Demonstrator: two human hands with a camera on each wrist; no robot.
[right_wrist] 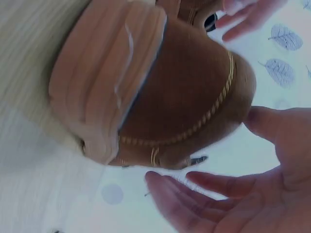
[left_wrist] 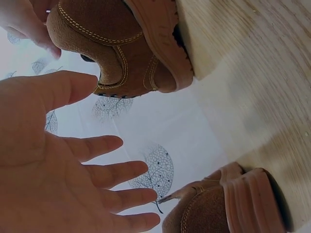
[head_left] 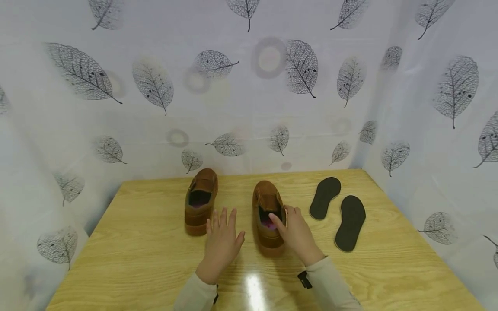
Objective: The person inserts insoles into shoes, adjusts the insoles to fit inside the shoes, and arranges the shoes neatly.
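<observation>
Two brown slip-on shoes stand on the table, toes pointing away, in the head view. My right hand (head_left: pixel 298 235) is at the right shoe (head_left: pixel 268 246), its thumb over the foot opening and its fingers along the outer side. In the right wrist view, the thumb tip meets the collar edge of that shoe (right_wrist: pixel 180 92), while the fingers stay loosely extended beside it. My left hand (head_left: pixel 221 244) hovers between the shoes with spread fingers, nearest the heel of the left shoe (head_left: pixel 196 216). It holds nothing. Something purplish shows inside each shoe.
Two dark insoles, a farther one (head_left: pixel 324 198) and a nearer one (head_left: pixel 350 224), lie flat right of the shoes. The wooden table (head_left: pixel 128 255) ends at a white curtain (head_left: pixel 249 108) printed with leaves, which also hangs along both sides.
</observation>
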